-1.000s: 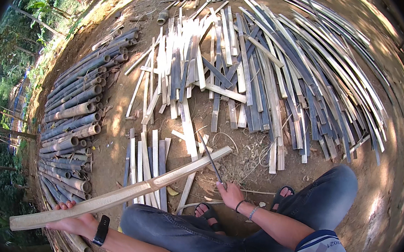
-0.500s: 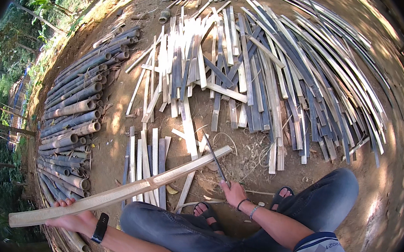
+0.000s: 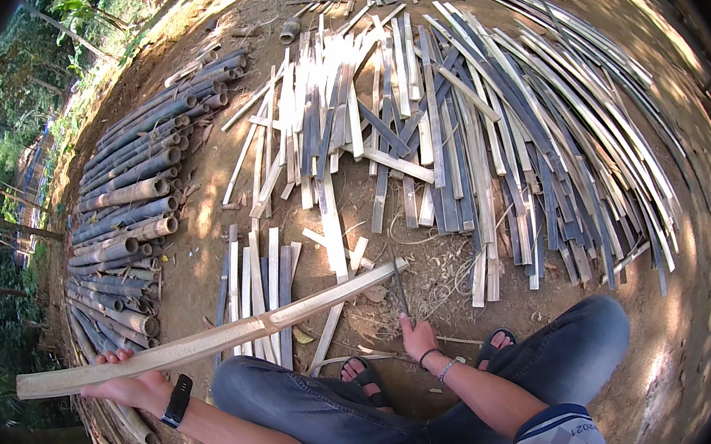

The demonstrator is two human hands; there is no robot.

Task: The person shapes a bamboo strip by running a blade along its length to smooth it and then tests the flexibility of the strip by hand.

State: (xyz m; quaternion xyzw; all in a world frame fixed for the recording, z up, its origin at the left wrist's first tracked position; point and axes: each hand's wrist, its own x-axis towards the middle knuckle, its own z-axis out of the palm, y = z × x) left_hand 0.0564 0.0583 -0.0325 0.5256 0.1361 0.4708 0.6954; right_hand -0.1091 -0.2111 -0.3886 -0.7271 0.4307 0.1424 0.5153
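Note:
My left hand (image 3: 133, 385) grips a long pale split bamboo strip (image 3: 216, 337) near its left end, and the strip slants up to the right across my knee. My right hand (image 3: 418, 338) is closed on the handle of a dark thin blade (image 3: 399, 284), whose tip lies close to the strip's far end. I sit on bare dirt with my legs in blue jeans (image 3: 329, 408) and my sandalled feet (image 3: 362, 377) in front of me.
A stack of round bamboo poles (image 3: 131, 200) lies at the left. A wide fan of split slats (image 3: 467, 130) covers the ground ahead and to the right. A short row of cut slats (image 3: 260, 281) lies just before my knee. Trees edge the left.
The bamboo strip's far end has risen slightly and the blade in my right hand now lies closer to it. My right hand has shifted a little to the right.

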